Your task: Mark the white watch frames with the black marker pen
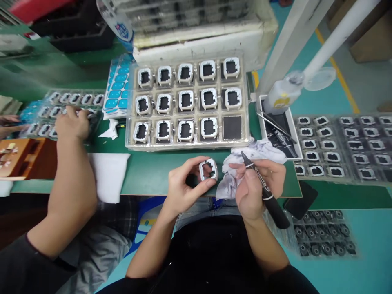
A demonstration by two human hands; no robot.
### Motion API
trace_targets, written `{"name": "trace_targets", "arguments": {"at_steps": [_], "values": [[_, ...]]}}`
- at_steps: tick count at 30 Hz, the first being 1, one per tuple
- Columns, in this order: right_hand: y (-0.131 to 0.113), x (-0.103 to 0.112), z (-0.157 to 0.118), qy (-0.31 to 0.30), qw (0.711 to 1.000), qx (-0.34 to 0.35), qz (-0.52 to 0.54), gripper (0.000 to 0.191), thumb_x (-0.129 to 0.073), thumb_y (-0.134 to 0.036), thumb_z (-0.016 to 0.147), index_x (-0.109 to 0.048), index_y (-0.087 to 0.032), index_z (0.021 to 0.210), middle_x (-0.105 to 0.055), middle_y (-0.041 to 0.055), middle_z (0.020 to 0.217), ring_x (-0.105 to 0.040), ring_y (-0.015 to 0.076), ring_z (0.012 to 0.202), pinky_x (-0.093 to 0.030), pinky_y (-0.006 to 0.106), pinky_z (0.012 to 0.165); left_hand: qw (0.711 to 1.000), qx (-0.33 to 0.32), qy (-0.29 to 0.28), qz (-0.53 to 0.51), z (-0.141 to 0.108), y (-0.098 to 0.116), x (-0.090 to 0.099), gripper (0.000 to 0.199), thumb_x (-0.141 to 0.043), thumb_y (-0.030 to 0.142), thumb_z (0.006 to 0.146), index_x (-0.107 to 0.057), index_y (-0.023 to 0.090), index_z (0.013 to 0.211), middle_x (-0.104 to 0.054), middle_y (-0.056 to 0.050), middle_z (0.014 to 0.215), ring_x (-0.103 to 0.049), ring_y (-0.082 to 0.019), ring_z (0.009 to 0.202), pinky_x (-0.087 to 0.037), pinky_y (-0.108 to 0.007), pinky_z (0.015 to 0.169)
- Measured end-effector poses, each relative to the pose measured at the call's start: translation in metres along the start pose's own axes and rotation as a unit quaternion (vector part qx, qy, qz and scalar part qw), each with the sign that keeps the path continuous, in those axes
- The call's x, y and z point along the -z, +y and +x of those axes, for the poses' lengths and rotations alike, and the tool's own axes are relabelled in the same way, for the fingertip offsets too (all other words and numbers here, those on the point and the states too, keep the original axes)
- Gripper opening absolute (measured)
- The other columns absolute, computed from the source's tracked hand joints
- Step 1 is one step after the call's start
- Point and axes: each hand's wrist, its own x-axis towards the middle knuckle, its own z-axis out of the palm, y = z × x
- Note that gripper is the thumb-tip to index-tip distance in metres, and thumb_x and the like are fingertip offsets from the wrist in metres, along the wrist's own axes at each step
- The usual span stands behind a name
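My left hand (185, 182) pinches a white-rimmed watch case (201, 173) between thumb and fingers, above the front edge of the green table. Its open middle faces up toward me. In my right hand (255, 185) is a black marker (267, 194), its dark tip pointing up and left, apart from the watch case. A crumpled white cloth (226, 185) lies under and behind my right hand. Just beyond my hands, a clear plastic tray (188, 145) holds rows of similar watch cases; its front right compartment (232, 128) has no case in it.
A co-worker's arm (72, 171) reaches over another tray at the left. Blue-patterned sheets (116, 87) are stacked beside my tray. At right stand a white box (299, 143) with tools, a bottle (281, 96), more filled trays (343, 151) and a dark phone-like slab (303, 200).
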Motion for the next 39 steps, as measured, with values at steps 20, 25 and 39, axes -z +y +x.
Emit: {"name": "trace_targets", "arguments": {"at_steps": [20, 25, 39], "values": [[0.009, 0.006, 0.016, -0.012, 0.960, -0.028, 0.277, 0.010, -0.068, -0.044, 0.112, -0.066, -0.035, 0.115, -0.064, -0.0048, 0.079, -0.061, 0.0172, 0.062, -0.053, 0.025, 0.046, 0.952, -0.212, 0.079, 0.205, 0.084, 0.031, -0.024, 0.016, -0.077, 0.031, 0.111, -0.082, 0.025, 0.126, -0.072, -0.009, 0.105, -0.066, -0.027, 0.100, -0.056, -0.042, 0.093], [0.014, -0.001, -0.006, -0.022, 0.958, 0.259, -0.124, 0.036, -0.074, -0.020, 0.108, -0.075, -0.035, 0.141, -0.074, 0.0051, 0.114, -0.076, 0.0220, 0.097, -0.070, 0.038, 0.080, 0.990, 0.001, -0.050, -0.130, 0.016, 0.045, -0.025, 0.030, -0.086, 0.047, 0.108, -0.083, 0.023, 0.126, -0.082, -0.008, 0.115, -0.079, -0.019, 0.092, -0.064, -0.028, 0.078], [-0.025, 0.040, 0.062, -0.087, 0.872, 0.337, -0.343, 0.042, -0.066, -0.007, 0.107, -0.079, -0.025, 0.143, -0.088, 0.0042, 0.103, -0.077, 0.0227, 0.091, -0.064, 0.041, 0.084, 0.919, 0.115, -0.016, -0.376, -0.008, -0.007, 0.001, 0.039, -0.078, 0.028, 0.113, -0.075, 0.028, 0.152, -0.084, -0.006, 0.102, -0.077, -0.013, 0.065, -0.049, -0.015, 0.047]]}}
